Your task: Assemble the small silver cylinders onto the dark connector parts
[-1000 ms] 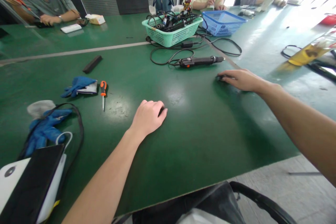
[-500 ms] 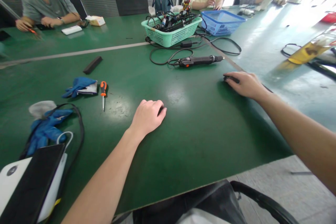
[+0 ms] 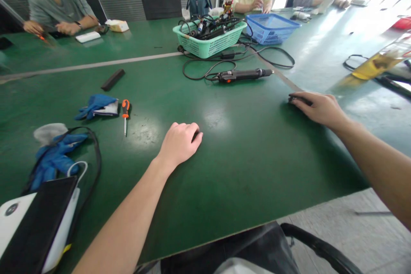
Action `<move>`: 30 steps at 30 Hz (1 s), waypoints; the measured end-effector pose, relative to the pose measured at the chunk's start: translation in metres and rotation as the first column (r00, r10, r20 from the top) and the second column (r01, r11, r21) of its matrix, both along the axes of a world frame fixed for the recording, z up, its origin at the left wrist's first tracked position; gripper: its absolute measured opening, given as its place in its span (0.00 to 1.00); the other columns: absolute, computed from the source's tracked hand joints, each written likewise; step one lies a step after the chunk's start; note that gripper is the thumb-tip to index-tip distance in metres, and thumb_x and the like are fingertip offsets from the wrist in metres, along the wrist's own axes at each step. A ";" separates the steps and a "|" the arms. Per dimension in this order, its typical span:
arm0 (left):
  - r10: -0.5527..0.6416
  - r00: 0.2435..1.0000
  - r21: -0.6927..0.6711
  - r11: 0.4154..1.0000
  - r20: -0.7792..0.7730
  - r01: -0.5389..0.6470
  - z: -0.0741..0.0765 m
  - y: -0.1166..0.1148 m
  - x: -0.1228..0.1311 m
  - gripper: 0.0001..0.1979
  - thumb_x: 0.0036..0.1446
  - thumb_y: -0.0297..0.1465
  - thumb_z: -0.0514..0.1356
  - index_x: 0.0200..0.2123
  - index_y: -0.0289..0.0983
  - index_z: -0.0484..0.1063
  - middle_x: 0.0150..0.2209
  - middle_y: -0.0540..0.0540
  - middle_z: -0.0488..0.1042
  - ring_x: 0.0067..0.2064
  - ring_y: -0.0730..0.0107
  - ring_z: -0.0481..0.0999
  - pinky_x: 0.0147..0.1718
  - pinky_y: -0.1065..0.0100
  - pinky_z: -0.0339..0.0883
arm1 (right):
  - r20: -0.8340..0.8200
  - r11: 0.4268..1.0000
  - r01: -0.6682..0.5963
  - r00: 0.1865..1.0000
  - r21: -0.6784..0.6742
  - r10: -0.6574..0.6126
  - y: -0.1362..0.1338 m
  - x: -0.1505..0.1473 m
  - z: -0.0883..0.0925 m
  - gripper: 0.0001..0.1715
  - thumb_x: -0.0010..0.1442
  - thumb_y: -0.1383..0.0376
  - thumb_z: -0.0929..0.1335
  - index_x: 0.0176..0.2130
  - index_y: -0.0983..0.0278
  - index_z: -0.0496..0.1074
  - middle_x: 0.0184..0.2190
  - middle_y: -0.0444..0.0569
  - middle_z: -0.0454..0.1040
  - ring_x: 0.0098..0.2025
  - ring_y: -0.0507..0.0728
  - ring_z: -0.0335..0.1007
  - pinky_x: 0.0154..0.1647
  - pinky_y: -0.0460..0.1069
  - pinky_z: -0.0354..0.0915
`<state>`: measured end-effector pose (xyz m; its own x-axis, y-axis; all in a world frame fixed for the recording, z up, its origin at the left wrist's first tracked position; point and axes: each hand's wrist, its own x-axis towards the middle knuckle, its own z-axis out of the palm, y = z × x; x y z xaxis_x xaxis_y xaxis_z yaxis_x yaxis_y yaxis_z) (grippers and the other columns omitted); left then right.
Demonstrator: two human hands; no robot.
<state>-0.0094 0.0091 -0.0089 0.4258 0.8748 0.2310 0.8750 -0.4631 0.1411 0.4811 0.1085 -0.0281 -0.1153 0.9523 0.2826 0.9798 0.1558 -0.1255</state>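
My left hand [image 3: 181,145] rests on the green table [image 3: 224,180] with its fingers curled under. A dark patch shows between thumb and fingers; whether it is an object or shadow, I cannot tell. Farther right, my right hand [image 3: 321,109] is closed around a small black object [image 3: 302,100], low against the tabletop. Most of that object is hidden by the fingers, so its kind is unclear. Beyond the hands lies a black electric screwdriver [image 3: 245,75] with its cord. To the left of my left hand is an orange-and-black screwdriver [image 3: 125,113].
Blue gloves [image 3: 99,106], a black bar [image 3: 113,80] and a phone [image 3: 38,222] on a white device lie left. A green basket [image 3: 208,47] of corded tools and a blue basket [image 3: 272,30] stand at the back. A bottle [image 3: 374,64] lies right. Several people sit around the table.
My right hand has slid to the right and slightly toward me with the black object in it. My left hand has stayed in place.
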 end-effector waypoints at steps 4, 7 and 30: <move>0.000 1.000 0.002 1.000 -0.005 0.000 -0.001 0.001 0.001 0.10 0.67 0.36 0.52 0.36 0.39 0.70 0.32 0.46 0.77 0.35 0.62 0.75 0.39 0.61 0.60 | -0.006 0.996 0.047 0.999 0.074 -0.047 -0.002 0.003 -0.006 0.21 0.66 0.57 0.67 0.56 0.57 0.74 0.49 0.51 0.79 0.49 0.58 0.74 0.51 0.48 0.61; -0.003 1.000 0.001 1.000 -0.010 0.003 0.000 0.002 0.000 0.10 0.67 0.36 0.52 0.36 0.39 0.70 0.32 0.46 0.77 0.35 0.62 0.75 0.39 0.60 0.60 | -0.036 0.991 0.097 0.995 0.094 -0.093 -0.006 -0.004 -0.005 0.21 0.66 0.55 0.66 0.55 0.57 0.75 0.49 0.51 0.80 0.50 0.60 0.75 0.54 0.49 0.61; 0.178 0.965 0.004 0.983 0.192 -0.182 0.008 -0.005 -0.009 0.14 0.70 0.32 0.45 0.41 0.39 0.70 0.39 0.44 0.79 0.40 0.60 0.78 0.37 0.62 0.62 | -0.288 0.847 -0.531 0.805 0.041 0.519 -0.087 -0.331 0.020 0.11 0.66 0.62 0.64 0.46 0.58 0.73 0.42 0.48 0.79 0.44 0.61 0.71 0.42 0.55 0.70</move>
